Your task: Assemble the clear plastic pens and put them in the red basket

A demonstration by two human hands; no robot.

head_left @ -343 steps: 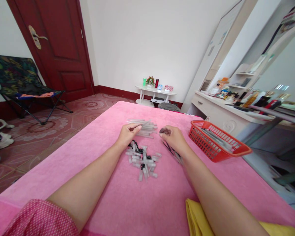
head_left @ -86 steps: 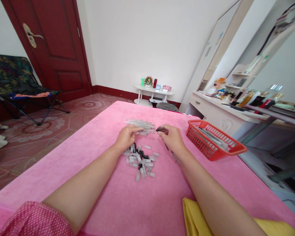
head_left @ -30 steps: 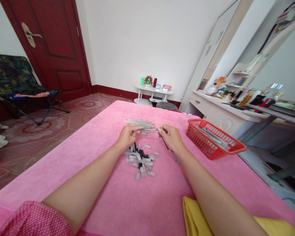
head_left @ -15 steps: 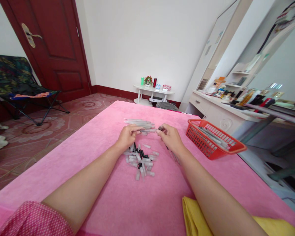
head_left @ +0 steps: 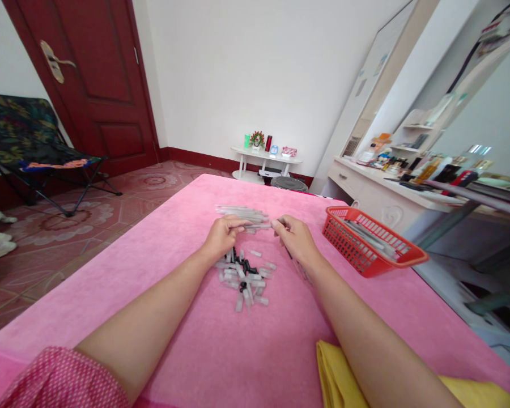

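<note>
A slim, pale translucent pen (head_left: 260,226) spans the gap between my two hands. My left hand (head_left: 224,233) pinches one end between thumb and fingers, and my right hand (head_left: 295,233) has its fingertips closed on the other. Just beyond lies a row of similar pale pen barrels (head_left: 242,211). Nearer to me is a loose heap of frosted clear pen caps (head_left: 249,283), with small black pieces (head_left: 247,266) among them. Partly hidden under my right wrist, a few thin dark-tipped pens (head_left: 298,267) lie on the cloth.
A red plastic basket (head_left: 365,262) holding more pens (head_left: 372,238) stands to the right on the pink tablecloth (head_left: 161,272). Folded yellow cloth (head_left: 338,374) lies under my right forearm. Beyond the table's right edge is a cluttered dressing table (head_left: 365,178).
Both hands keep nearly the same place and stay on the pen. The whole view has shifted very slightly; the heap and the basket look unchanged.
</note>
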